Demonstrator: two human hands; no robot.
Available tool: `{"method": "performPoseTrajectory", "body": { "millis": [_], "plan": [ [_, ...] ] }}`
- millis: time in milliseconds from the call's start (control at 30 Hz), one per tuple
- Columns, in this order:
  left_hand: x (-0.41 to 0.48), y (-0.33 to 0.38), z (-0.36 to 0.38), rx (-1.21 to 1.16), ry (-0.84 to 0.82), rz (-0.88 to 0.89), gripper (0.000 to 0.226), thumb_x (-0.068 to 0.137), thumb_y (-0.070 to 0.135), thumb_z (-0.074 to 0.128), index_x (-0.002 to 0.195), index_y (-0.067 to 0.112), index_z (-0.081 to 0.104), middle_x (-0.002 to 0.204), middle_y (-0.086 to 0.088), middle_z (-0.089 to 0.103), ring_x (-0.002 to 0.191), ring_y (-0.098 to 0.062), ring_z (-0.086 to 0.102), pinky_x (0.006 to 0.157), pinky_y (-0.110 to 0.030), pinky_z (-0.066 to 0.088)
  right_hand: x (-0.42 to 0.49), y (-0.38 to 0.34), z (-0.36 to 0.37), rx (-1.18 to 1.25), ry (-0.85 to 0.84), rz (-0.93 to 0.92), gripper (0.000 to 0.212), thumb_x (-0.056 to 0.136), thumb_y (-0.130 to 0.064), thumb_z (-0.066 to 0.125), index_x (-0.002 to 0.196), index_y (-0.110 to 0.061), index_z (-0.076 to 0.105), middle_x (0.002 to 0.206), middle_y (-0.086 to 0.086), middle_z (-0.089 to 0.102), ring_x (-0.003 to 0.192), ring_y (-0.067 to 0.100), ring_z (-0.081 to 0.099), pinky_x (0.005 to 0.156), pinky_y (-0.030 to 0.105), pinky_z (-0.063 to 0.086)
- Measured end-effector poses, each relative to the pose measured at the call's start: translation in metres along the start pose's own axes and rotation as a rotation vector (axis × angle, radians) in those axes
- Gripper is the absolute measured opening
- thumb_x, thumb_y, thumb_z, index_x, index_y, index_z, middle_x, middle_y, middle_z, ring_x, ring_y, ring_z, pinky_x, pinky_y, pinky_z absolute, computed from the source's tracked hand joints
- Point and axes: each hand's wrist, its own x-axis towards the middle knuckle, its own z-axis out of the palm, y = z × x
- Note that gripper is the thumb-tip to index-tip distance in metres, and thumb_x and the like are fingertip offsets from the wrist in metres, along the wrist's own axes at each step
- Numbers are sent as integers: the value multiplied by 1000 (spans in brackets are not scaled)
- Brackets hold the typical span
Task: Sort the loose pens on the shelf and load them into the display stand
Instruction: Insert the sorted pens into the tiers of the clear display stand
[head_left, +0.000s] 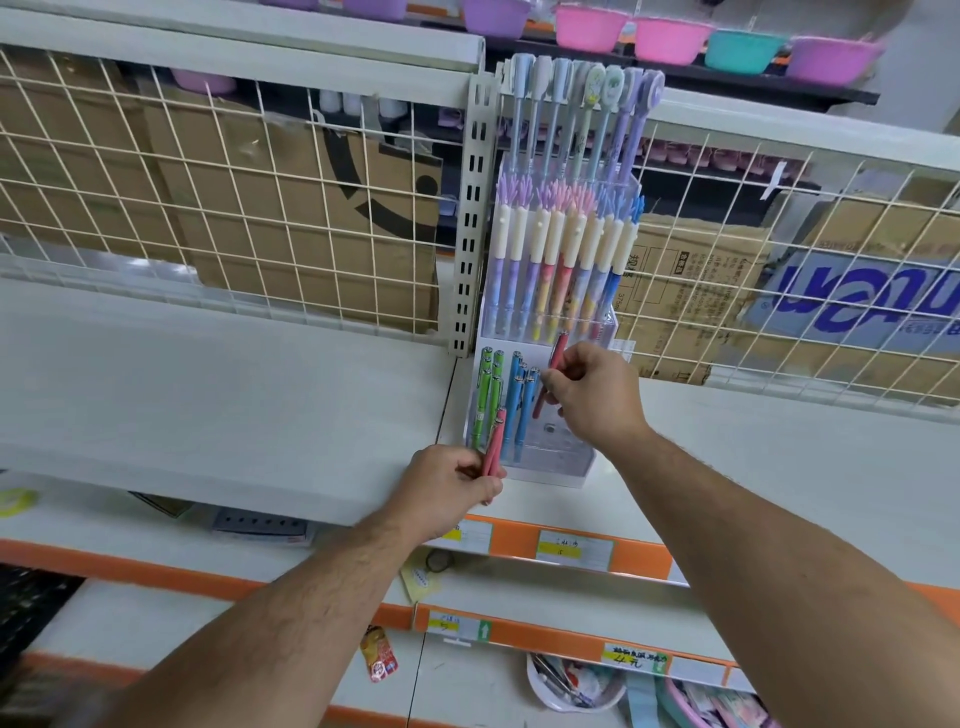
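The display stand (563, 454), a clear tiered rack, stands on the white shelf (208, 395) against the wire grid (218, 208), near the middle of the view. Its lowest tier holds green pens (487, 395) on the 9 o'clock side, with blue pens (519, 402) just beside them toward 3 o'clock. The middle tier at 12 o'clock carries cream-capped pens (561, 249), and taller pastel pens (571, 109) rise above those. The right hand (595, 397) is over the lowest tier, its fingers and thumb pinching a single pink pen (555, 366); that pen is tilted, its upper end toward 1 o'clock and its lower end toward 7 o'clock, just beside the blue pens; whether its tip sits in the stand I cannot tell. The left hand (457, 486) is at 7 o'clock from the stand's base, at the shelf's front edge, its fingers curled round a bundle of pink pens (494, 441) that points up toward 12 o'clock, crossing in front of the green pens. The two hands are apart, each clamped on its own pens. Cardboard boxes (311, 244) stand behind the grid; coloured bowls (670, 39) line a rack at 12 o'clock; orange price strips (644, 558) edge the shelves at 6 o'clock.
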Motion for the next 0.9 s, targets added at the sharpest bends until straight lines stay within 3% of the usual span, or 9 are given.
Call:
{"method": "performPoseTrajectory", "body": {
  "millis": [133,233,533,800,900],
  "plan": [
    [0,1,0,-2,-2,2,14,86,15,75,88,29,72,94,3,76,83,-12,73,88,-39,59,-2,4,1,-6,2,-4,13,94,-21,70,82,-19,64,76,2,72,70,19,72,54,26,59],
    [0,2,0,0,-2,7,15,86,15,76,87,29,71,94,4,76,83,-12,73,88,-38,59,-2,10,4,-37,-38,-6,11,93,-22,72,85,-16,67,74,-1,72,69,18,72,64,34,62],
    [0,0,0,-3,4,18,14,86,15,76,86,29,72,91,2,77,79,-12,74,86,-39,60,-3,17,11,-139,-88,-9,13,91,-22,74,81,-20,66,79,0,70,74,20,70,72,38,60],
    [0,0,1,0,0,13,13,86,16,75,89,29,72,94,4,76,80,-10,73,87,-37,60,-6,19,12,-127,-104,31,4,92,-20,72,93,-18,68,88,-2,69,81,16,68,77,33,60],
    [0,0,1,4,-1,17,14,86,16,75,89,29,72,94,4,76,80,-10,73,86,-36,60,-9,20,10,-114,-80,40,7,93,-22,72,95,-18,67,88,-3,68,81,14,65,67,24,55]
  ]
}}
